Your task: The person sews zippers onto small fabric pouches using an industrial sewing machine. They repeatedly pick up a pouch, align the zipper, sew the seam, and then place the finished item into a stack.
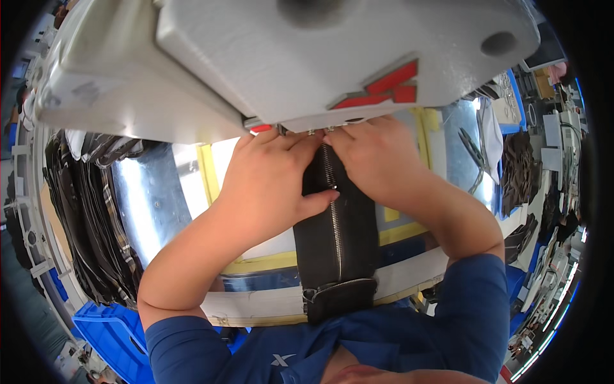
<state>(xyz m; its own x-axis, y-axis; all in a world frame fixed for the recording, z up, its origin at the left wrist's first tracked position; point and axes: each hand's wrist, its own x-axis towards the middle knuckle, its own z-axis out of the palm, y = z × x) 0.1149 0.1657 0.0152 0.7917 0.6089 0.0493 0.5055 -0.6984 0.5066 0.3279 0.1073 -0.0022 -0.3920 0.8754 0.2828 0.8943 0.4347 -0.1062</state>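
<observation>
A black fabric piece (336, 249) with a long silver zipper and a zipped section at its near end runs lengthwise under a grey sewing-machine head (268, 51). My left hand (275, 173) rests open on its left side, fingers forward at the machine, thumb stretched onto the fabric beside the zipper. My right hand (374, 160) lies open on the piece's right side, fingertips close to the left hand's at the presser area. Both hands' fingertips are partly hidden by the machine.
Stacked dark fabric pieces (89, 217) lie at the left, above a blue bin (109, 329). Tool-like metal items (473, 153) and white cloth (489, 141) lie right on the metal worktop (144, 192), near more dark pieces (518, 173). Yellow tape (403, 230) marks the work surface.
</observation>
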